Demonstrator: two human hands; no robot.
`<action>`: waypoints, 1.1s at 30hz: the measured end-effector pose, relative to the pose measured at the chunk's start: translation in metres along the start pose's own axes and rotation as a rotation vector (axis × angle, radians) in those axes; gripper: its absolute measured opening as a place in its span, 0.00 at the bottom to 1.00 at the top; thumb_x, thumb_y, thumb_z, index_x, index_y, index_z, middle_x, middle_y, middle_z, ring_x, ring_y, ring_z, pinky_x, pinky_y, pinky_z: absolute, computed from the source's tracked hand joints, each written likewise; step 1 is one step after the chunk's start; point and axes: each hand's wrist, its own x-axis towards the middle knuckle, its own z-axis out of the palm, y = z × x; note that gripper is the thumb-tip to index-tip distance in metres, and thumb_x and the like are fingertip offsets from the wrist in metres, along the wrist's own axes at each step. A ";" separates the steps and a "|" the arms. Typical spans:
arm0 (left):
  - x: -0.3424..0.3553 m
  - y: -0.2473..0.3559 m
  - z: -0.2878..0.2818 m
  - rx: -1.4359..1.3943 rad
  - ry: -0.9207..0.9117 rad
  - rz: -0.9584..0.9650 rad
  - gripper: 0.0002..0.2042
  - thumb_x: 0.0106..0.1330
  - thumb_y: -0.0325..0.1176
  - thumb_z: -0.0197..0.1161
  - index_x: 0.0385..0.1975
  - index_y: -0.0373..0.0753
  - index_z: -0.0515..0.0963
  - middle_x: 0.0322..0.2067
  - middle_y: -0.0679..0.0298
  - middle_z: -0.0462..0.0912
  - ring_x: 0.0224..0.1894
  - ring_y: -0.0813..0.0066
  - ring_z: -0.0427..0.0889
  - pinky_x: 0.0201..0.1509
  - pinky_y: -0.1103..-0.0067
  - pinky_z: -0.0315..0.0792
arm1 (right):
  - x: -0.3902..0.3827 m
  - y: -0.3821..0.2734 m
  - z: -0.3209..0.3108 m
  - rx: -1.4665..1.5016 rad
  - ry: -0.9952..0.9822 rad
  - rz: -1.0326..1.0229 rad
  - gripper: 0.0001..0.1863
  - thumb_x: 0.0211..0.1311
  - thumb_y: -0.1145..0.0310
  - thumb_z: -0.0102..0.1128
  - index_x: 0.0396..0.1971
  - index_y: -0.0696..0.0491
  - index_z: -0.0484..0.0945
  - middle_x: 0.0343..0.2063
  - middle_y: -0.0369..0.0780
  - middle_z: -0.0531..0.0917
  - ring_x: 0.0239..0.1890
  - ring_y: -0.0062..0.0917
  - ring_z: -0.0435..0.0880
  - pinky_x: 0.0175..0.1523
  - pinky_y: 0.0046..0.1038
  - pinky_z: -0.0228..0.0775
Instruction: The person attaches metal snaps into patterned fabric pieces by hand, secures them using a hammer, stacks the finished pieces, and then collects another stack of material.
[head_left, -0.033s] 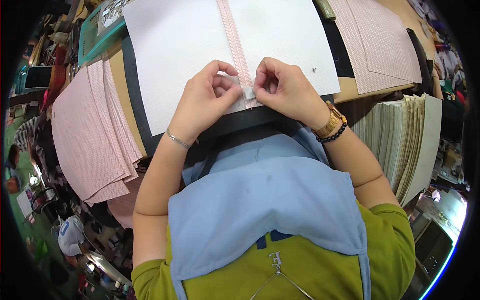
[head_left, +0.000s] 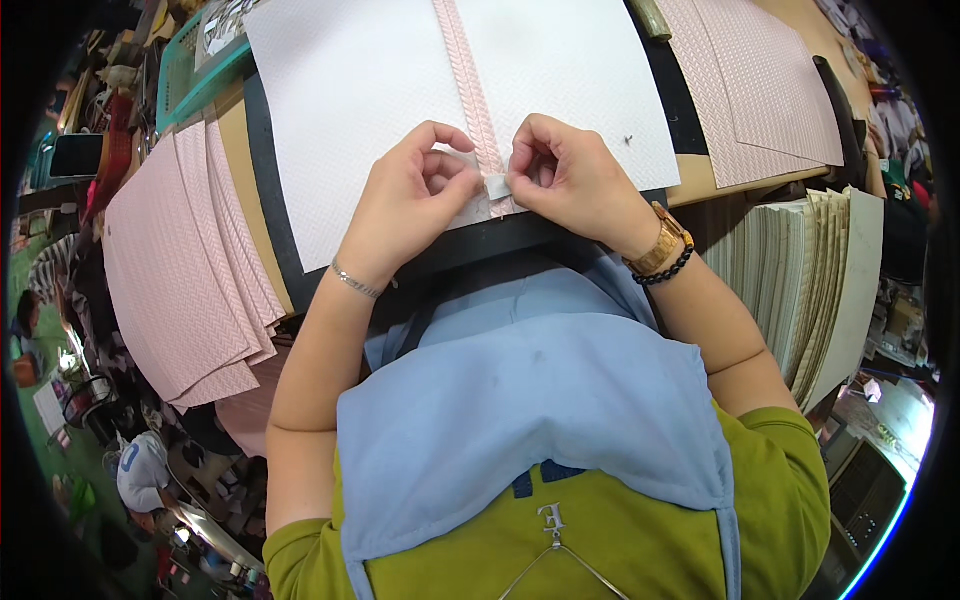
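Observation:
A small whitish strip (head_left: 497, 187) stretches between my hands, across the lower end of a pink woven-patterned band (head_left: 465, 80). My left hand (head_left: 425, 185) pinches toward its left end with thumb and forefinger, the other fingers curled. At the right end, my right hand (head_left: 570, 180) is closed in a pinch on the same piece. White textured sheeting (head_left: 350, 90) lies on both sides of the pink band, above a black board (head_left: 470, 248). Whether the band is a separate strip or shows through a gap, I cannot tell. A tiny dark speck sits on the white at the right.
Pink patterned sheets lie in a pile (head_left: 180, 270) at the left and another pile (head_left: 755, 90) at the right. A turquoise basket (head_left: 180, 80) stands at the far left. Upright stacked sheets (head_left: 800, 270) fill the right side. Another person (head_left: 143, 470) is at the lower left.

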 end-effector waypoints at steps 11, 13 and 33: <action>-0.002 -0.004 0.002 -0.072 0.019 0.011 0.18 0.66 0.26 0.72 0.52 0.33 0.74 0.36 0.62 0.86 0.34 0.85 0.84 0.40 0.87 0.79 | 0.000 0.001 -0.003 0.059 -0.008 0.058 0.08 0.60 0.76 0.68 0.33 0.55 0.76 0.27 0.32 0.82 0.29 0.11 0.77 0.36 0.18 0.73; -0.003 -0.003 0.003 -0.058 0.037 0.008 0.18 0.66 0.26 0.72 0.51 0.33 0.74 0.36 0.63 0.85 0.33 0.86 0.83 0.38 0.88 0.78 | 0.001 0.001 -0.004 0.052 -0.038 0.089 0.08 0.63 0.77 0.67 0.33 0.54 0.74 0.30 0.28 0.81 0.31 0.06 0.74 0.36 0.14 0.70; -0.002 0.014 0.013 0.095 0.137 -0.013 0.17 0.59 0.27 0.70 0.48 0.36 0.76 0.27 0.67 0.87 0.25 0.89 0.78 0.30 0.85 0.71 | 0.003 -0.002 -0.005 0.059 -0.074 0.066 0.10 0.62 0.75 0.70 0.35 0.54 0.74 0.29 0.29 0.81 0.28 0.07 0.75 0.34 0.14 0.70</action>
